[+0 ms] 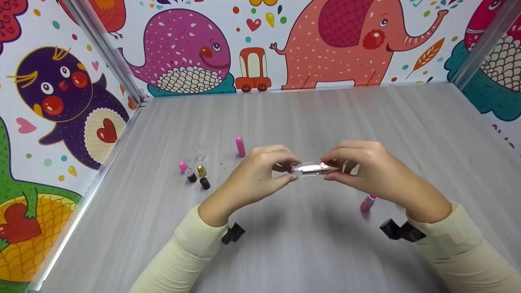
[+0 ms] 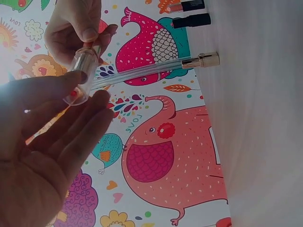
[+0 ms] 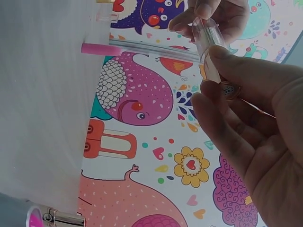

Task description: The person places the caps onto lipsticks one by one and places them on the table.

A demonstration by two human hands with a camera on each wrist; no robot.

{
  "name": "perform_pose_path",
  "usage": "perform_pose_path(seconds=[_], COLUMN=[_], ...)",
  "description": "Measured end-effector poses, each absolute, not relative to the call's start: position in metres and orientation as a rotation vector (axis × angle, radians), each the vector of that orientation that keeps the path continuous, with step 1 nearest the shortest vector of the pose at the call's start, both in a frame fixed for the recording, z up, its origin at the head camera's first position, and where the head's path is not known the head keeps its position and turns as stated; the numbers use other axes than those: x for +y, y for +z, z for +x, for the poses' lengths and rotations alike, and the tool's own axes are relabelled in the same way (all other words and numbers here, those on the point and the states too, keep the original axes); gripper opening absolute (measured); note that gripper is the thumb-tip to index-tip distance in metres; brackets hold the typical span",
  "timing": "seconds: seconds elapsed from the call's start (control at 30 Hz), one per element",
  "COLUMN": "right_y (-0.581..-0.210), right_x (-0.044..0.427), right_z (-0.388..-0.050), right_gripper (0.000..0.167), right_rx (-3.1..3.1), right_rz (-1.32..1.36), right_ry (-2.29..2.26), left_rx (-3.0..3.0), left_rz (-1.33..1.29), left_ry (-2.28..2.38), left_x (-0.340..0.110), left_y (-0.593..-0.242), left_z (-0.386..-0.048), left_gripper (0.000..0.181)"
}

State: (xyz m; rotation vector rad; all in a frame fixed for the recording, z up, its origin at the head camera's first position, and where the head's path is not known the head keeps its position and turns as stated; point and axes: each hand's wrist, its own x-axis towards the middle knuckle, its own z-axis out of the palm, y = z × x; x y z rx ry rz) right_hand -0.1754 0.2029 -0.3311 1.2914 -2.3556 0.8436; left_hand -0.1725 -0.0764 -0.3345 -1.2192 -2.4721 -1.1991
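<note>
In the head view my left hand point(image 1: 262, 173) and right hand point(image 1: 360, 167) face each other above the table. Between them lies a clear tube point(image 1: 311, 169) with a shiny rose-gold part, held almost level. The left thumb and fingertips pinch its clear end; the right ones pinch the metallic end. In the left wrist view the see-through tube point(image 2: 84, 71) has something red inside near my left fingers point(image 2: 47, 90). Seen from the right wrist, my right thumb and fingers grip the tube point(image 3: 208, 47) near a round metallic end point(image 3: 230, 91).
A pink tube point(image 1: 240, 147) stands left of centre. Further left are a clear cap point(image 1: 199, 152), a pink piece point(image 1: 182, 167), a gold piece point(image 1: 202, 170), a clear-and-black piece point(image 1: 190, 175) and a black piece point(image 1: 204, 183). A pink lipstick point(image 1: 367, 203) stands below my right hand. Patterned walls enclose the table.
</note>
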Motion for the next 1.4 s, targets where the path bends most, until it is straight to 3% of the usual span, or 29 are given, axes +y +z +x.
perform_pose_path(seconds=[0.63,1.4], right_y=[-0.327,-0.321], right_x=[0.201,0.2], right_z=[-0.172,-0.168], right_gripper=[0.04,0.042], right_rx=[-2.311,-2.26], right_rz=[1.153,1.239], right_ry=[1.171,1.178], left_rx=[-2.358,-2.314], left_rz=[-1.155,-1.201], left_ry=[-1.386,-1.38], left_x=[-0.082,-0.086], left_y=[-0.328,-0.319], left_z=[-0.173,-0.163], left_gripper=[0.023,0.023])
